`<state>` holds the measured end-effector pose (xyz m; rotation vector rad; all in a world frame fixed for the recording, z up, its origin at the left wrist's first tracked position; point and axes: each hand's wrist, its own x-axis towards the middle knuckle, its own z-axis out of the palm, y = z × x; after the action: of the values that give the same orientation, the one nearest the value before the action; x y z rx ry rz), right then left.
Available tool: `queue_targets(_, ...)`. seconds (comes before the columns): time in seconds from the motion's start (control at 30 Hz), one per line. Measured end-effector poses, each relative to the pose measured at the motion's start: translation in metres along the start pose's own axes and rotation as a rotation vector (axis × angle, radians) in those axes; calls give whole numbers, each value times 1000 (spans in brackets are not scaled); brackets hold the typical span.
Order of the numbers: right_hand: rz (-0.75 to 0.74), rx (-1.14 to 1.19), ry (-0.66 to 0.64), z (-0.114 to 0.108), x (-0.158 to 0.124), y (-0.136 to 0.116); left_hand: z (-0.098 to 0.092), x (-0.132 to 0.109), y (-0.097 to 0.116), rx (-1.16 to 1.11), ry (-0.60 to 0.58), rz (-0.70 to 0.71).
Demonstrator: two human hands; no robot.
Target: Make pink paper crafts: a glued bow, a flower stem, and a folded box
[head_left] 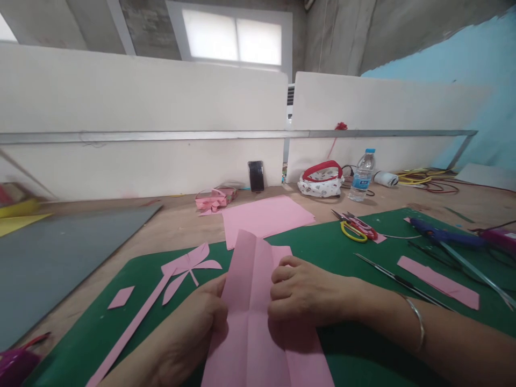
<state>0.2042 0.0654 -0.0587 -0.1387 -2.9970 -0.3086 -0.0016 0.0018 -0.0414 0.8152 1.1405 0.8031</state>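
Between both hands is a long pink sheet of paper (239,322) with lengthwise creases, raised above the green cutting mat (322,242). My left hand (201,312) grips its left edge, the thumb in front and the fingers partly hidden behind. On the right side, my right hand (294,290) has its fingers curled closed over the paper's folded edge. Left of the sheet lie pink paper cut-outs (187,266), shaped like petals, along with a long pink strip (135,328) and a small pink diamond (121,297).
Yellow-handled scissors (353,231), tweezers (395,277), a folded pink strip (439,282) and a blue glue gun (443,234) lie to the right. Behind are a pink paper stack (268,215), a phone (256,176), a pouch (321,181) and a water bottle (362,177).
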Motion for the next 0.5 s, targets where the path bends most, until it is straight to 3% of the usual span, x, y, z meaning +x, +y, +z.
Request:
queue_targets(0.3,-26,133,-21,2,0,1,10,-4,5,-18,-63,-27)
queue_targets(0.5,-25,99,-35,0,-1,0,8,-5,6,-6,-79,-3)
